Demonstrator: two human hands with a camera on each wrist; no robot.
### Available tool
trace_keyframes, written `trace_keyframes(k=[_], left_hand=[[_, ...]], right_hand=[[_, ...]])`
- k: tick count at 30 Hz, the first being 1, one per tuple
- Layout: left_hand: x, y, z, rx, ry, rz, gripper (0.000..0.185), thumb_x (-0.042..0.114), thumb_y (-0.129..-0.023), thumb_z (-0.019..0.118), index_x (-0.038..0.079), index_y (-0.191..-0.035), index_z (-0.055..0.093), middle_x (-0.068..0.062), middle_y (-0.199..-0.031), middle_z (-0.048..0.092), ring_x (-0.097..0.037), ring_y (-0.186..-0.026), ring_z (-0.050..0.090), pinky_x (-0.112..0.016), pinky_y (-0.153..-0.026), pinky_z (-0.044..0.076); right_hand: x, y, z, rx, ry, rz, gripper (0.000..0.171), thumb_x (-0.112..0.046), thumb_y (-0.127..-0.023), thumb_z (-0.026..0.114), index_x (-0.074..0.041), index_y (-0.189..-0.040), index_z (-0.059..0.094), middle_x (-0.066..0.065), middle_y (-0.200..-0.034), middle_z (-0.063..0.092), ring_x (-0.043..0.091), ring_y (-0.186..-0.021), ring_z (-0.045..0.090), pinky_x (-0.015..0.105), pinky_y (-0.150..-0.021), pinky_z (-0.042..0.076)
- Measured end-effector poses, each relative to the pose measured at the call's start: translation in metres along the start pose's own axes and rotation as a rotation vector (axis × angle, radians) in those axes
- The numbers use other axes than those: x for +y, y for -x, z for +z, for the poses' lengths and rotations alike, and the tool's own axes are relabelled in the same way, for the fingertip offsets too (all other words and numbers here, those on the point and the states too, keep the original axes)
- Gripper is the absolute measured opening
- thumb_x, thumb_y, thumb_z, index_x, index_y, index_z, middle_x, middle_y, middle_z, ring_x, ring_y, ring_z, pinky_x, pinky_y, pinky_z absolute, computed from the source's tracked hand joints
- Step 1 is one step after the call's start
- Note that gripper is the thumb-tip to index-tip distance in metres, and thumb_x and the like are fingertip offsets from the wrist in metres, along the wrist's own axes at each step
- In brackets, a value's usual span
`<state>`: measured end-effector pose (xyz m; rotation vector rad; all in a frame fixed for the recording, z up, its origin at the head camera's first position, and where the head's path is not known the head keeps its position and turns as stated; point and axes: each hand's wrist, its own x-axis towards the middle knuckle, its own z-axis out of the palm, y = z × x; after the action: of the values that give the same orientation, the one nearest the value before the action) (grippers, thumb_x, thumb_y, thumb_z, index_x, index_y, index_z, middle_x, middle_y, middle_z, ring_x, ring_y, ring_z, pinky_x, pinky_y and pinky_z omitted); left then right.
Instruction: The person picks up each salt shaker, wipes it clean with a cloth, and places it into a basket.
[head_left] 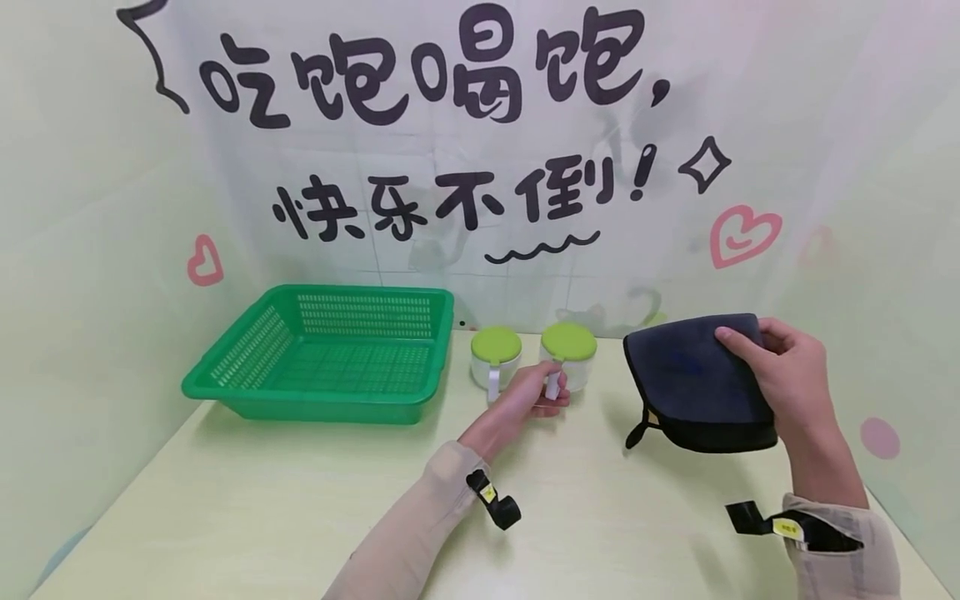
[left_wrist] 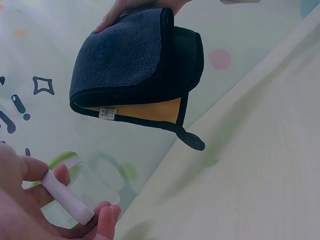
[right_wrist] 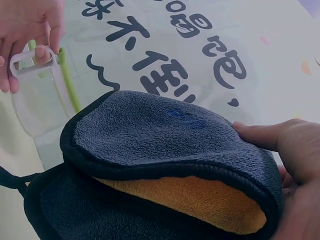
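Observation:
My right hand (head_left: 780,375) grips a folded dark blue cloth (head_left: 697,383) with an orange inner side (right_wrist: 200,200) and a black loop, held above the table at the right. My left hand (head_left: 536,396) curls its fingers round the white handle (left_wrist: 67,197) of a clear jar with a green lid (head_left: 568,342). The handle also shows in the right wrist view (right_wrist: 30,62), pinched by the left hand's fingers (right_wrist: 27,30). A second green-lidded jar (head_left: 495,354) stands just left of it, untouched.
A green plastic basket (head_left: 330,354) sits at the back left of the pale table (head_left: 300,517), close to the jars. A wall with black lettering and pink hearts stands right behind them.

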<state>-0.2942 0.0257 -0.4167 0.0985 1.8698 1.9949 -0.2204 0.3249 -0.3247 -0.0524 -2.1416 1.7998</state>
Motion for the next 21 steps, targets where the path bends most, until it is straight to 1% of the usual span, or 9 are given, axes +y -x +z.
trace_keyframes(k=[2, 5, 9, 12, 15, 17, 21], left_hand=[[0.004, 0.004, 0.001, -0.003, -0.014, 0.011, 0.032, 0.035, -0.104, 0.048, 0.008, -0.095, 0.062, -0.007, -0.095, 0.068, -0.016, -0.087, 0.068, -0.028, -0.081, 0.056], [0.009, 0.009, 0.001, -0.007, -0.019, 0.025, 0.032, 0.035, -0.103, 0.049, 0.009, -0.093, 0.062, -0.005, -0.092, 0.068, -0.015, -0.086, 0.069, -0.027, -0.08, 0.056], [0.015, 0.02, 0.0, -0.017, -0.039, 0.04, 0.032, 0.036, -0.103, 0.049, 0.011, -0.091, 0.062, -0.004, -0.092, 0.07, -0.016, -0.087, 0.071, -0.028, -0.08, 0.056], [0.02, 0.028, -0.002, -0.036, -0.062, 0.055, 0.031, 0.036, -0.104, 0.048, 0.012, -0.089, 0.061, -0.005, -0.092, 0.071, -0.018, -0.089, 0.072, -0.029, -0.082, 0.056], [0.025, 0.036, -0.005, -0.052, -0.087, 0.073, 0.032, 0.037, -0.104, 0.047, 0.012, -0.087, 0.059, -0.005, -0.093, 0.071, -0.018, -0.091, 0.073, -0.029, -0.084, 0.057], [0.028, 0.042, -0.009, -0.053, -0.098, 0.078, 0.033, 0.037, -0.104, 0.047, 0.012, -0.086, 0.058, -0.006, -0.094, 0.071, -0.018, -0.091, 0.073, -0.03, -0.085, 0.057], [0.032, 0.052, -0.016, -0.047, -0.114, 0.083, 0.035, 0.038, -0.105, 0.046, 0.013, -0.083, 0.056, -0.006, -0.093, 0.071, -0.019, -0.092, 0.073, -0.03, -0.084, 0.057]], right_hand=[[-0.002, 0.001, 0.001, 0.0, -0.026, -0.004, 0.006, -0.021, -0.092, 0.078, -0.021, -0.091, 0.073, -0.015, -0.073, 0.071, 0.005, -0.062, 0.068, 0.016, -0.059, 0.054], [-0.004, 0.002, 0.001, -0.003, 0.002, -0.008, 0.005, -0.021, -0.093, 0.077, -0.023, -0.093, 0.072, -0.016, -0.074, 0.07, 0.004, -0.063, 0.068, 0.015, -0.06, 0.054], [-0.005, 0.002, 0.001, -0.015, 0.113, -0.039, 0.003, -0.025, -0.097, 0.072, -0.027, -0.096, 0.071, -0.019, -0.077, 0.067, 0.003, -0.069, 0.063, 0.013, -0.064, 0.05], [-0.005, 0.002, 0.0, -0.031, 0.182, -0.091, 0.005, -0.025, -0.1, 0.068, -0.029, -0.098, 0.07, -0.02, -0.079, 0.065, 0.004, -0.074, 0.059, 0.014, -0.067, 0.047], [-0.007, 0.002, 0.001, -0.061, 0.206, -0.145, 0.007, -0.021, -0.1, 0.066, -0.026, -0.101, 0.071, -0.021, -0.08, 0.066, 0.004, -0.076, 0.06, 0.015, -0.07, 0.047], [-0.008, 0.002, 0.004, -0.084, 0.22, -0.178, 0.007, -0.019, -0.1, 0.066, -0.023, -0.102, 0.072, -0.022, -0.081, 0.067, 0.004, -0.075, 0.061, 0.015, -0.069, 0.047], [-0.012, 0.006, 0.008, -0.118, 0.237, -0.2, 0.003, -0.018, -0.1, 0.067, -0.018, -0.1, 0.07, -0.02, -0.079, 0.069, 0.006, -0.07, 0.063, 0.018, -0.066, 0.049]])
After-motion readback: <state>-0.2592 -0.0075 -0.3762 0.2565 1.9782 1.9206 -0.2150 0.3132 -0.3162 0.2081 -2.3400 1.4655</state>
